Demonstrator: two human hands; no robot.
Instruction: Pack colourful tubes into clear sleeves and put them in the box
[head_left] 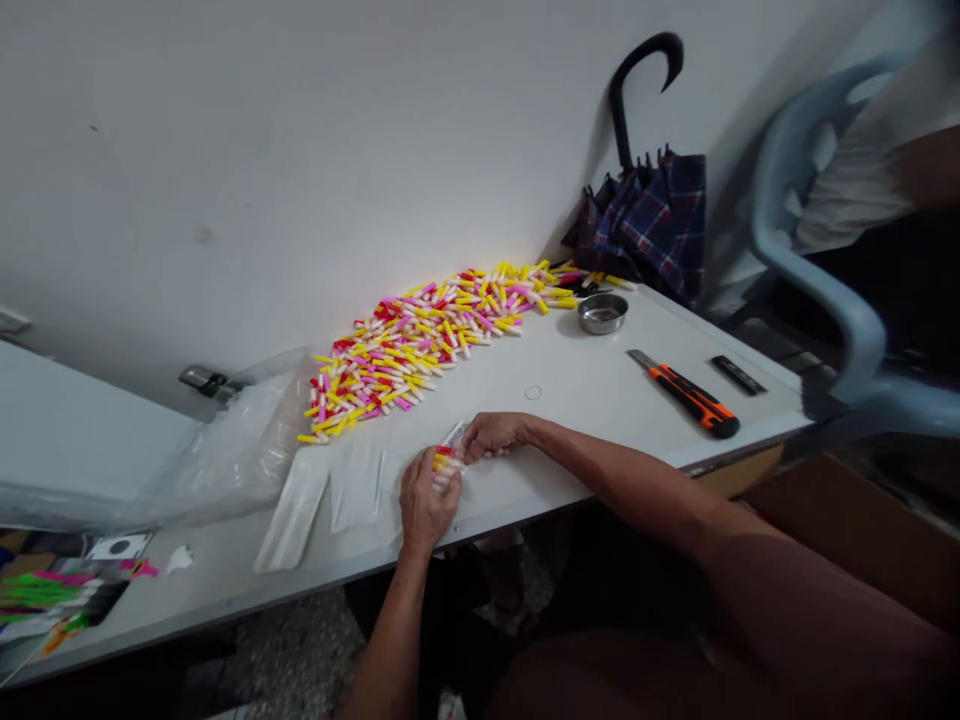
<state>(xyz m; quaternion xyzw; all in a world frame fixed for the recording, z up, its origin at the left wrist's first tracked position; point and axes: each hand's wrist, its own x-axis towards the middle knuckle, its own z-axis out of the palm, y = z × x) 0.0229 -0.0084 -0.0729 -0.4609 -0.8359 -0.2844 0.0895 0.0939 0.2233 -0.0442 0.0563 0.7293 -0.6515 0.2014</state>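
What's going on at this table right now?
A person's left hand and right hand hold a small bundle of plastic pieces near the front edge of a white table. Beyond the hands lies a long heap of yellow, pink, red and white plastic pieces, with a clear plastic bag at its left end. Farther right sit a steel bowl and an orange utility knife.
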